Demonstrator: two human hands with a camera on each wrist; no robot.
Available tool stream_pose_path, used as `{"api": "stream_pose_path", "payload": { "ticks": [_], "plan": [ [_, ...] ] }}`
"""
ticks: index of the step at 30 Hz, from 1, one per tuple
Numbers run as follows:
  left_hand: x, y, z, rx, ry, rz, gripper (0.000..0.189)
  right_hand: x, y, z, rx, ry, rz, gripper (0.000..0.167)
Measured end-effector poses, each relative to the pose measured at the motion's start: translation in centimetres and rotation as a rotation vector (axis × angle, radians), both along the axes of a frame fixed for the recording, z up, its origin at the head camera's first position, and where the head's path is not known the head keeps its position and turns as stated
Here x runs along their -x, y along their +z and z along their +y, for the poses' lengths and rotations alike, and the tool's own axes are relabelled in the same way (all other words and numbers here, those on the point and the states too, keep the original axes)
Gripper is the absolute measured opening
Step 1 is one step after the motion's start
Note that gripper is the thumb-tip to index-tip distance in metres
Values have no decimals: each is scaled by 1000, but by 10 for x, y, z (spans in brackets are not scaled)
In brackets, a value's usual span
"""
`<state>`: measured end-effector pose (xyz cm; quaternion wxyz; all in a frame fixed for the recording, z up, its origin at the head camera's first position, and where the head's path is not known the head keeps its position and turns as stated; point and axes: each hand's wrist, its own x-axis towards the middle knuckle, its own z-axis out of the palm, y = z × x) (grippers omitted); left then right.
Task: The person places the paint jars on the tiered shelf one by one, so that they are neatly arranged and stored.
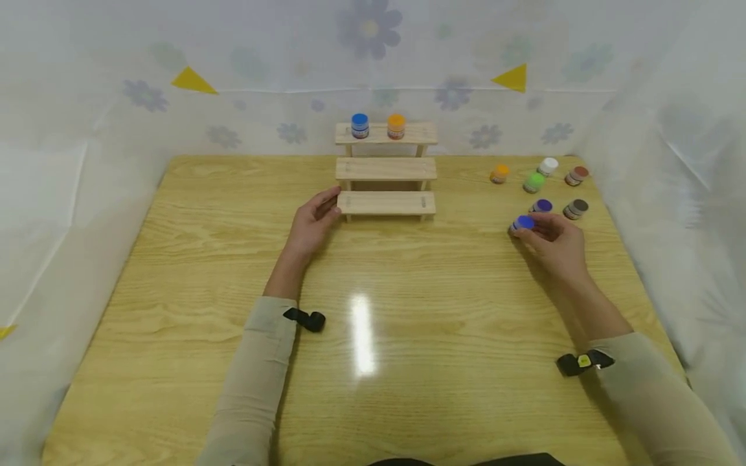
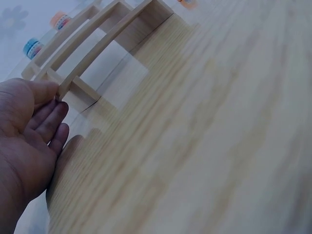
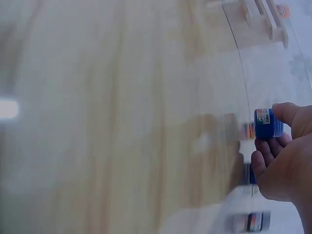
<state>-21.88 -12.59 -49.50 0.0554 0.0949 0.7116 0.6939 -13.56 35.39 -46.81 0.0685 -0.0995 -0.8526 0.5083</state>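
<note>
My left hand (image 1: 311,223) grips the left end of the lowest step of a three-tier wooden display stand (image 1: 386,203); in the left wrist view the thumb and fingertips (image 2: 46,91) meet at that corner. On the top tier stand a light-blue-lidded jar (image 1: 360,127) and an orange-lidded jar (image 1: 396,127). My right hand (image 1: 559,249) holds a small blue-lidded paint jar (image 1: 520,226) between thumb and fingers. The right wrist view shows this jar (image 3: 264,123) with part of its label facing the camera. Just behind it is a dark-blue-lidded jar (image 1: 541,206), partly hidden.
More jars stand at the table's right rear: orange (image 1: 499,173), green (image 1: 533,183), white (image 1: 548,166), brown (image 1: 577,175) and dark grey (image 1: 576,208). A pale flowered sheet (image 1: 256,65) hangs behind the wooden table (image 1: 425,310) and along its sides.
</note>
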Motion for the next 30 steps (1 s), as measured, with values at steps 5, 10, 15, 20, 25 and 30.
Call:
{"api": "stream_pose_path", "payload": {
  "ticks": [5,10,15,20,25,30],
  "plan": [
    [-1,0,2,0,-7,-10,49,6,10,-32,27,130,35,46],
    [1,2,5,5,-7,-24,50,19,21,-68,89,306,156,41],
    [1,1,9,10,-5,-20,50,40,31,-98,81,469,230,39],
    [0,-1,8,5,-4,-4,49,61,36,-126,68,553,234,37],
    [1,-4,8,14,-6,14,49,79,40,-145,82,569,228,38],
    [3,-4,5,18,-1,19,49,100,48,-155,128,579,252,39]
  ]
}}
